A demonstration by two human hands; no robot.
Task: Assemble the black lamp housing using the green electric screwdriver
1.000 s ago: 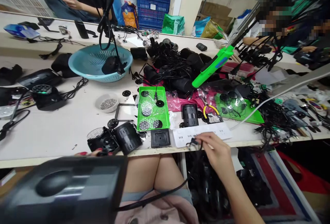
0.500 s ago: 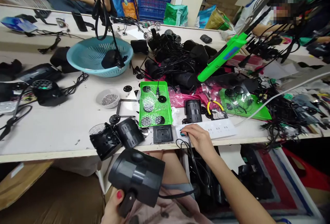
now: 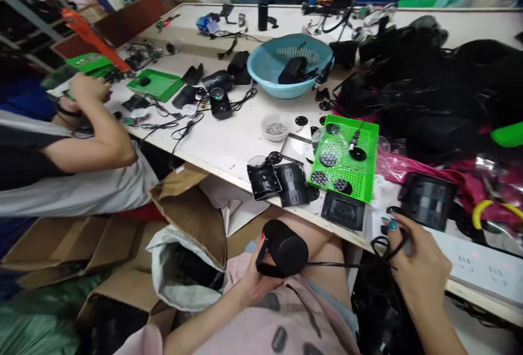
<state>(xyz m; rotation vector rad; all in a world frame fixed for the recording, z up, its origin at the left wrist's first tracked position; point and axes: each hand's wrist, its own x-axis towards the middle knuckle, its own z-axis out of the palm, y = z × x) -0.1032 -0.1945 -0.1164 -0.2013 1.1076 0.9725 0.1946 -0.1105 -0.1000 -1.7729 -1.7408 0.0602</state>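
My left hand [image 3: 254,277] is closed on the bracket of a black cylindrical lamp housing [image 3: 288,249], held above my lap. A black cord [image 3: 333,264] runs from the housing toward my right hand [image 3: 423,265]. At the left end of the white power strip [image 3: 486,270], my right fingers pinch a black plug [image 3: 393,211] with the cord looped beneath. Whether its prongs are fully in a socket is hidden. A slotted black housing [image 3: 429,200] lies just behind the strip. Two more, an open shell [image 3: 263,179] and a slotted housing [image 3: 293,184], rest at the table edge.
A green tray [image 3: 371,170] holds patterned discs, beside a black square plate [image 3: 343,210]. Farther back are a bowl of small metal parts [image 3: 275,128] and a blue basket [image 3: 290,91]. Black housings and cords pile up at right. A co-worker's arm [image 3: 93,121] is at left.
The view has swung left, bringing a co-worker in. The lamp housing has turned, and its plain round end now faces right. My right hand stays at the strip's left end.
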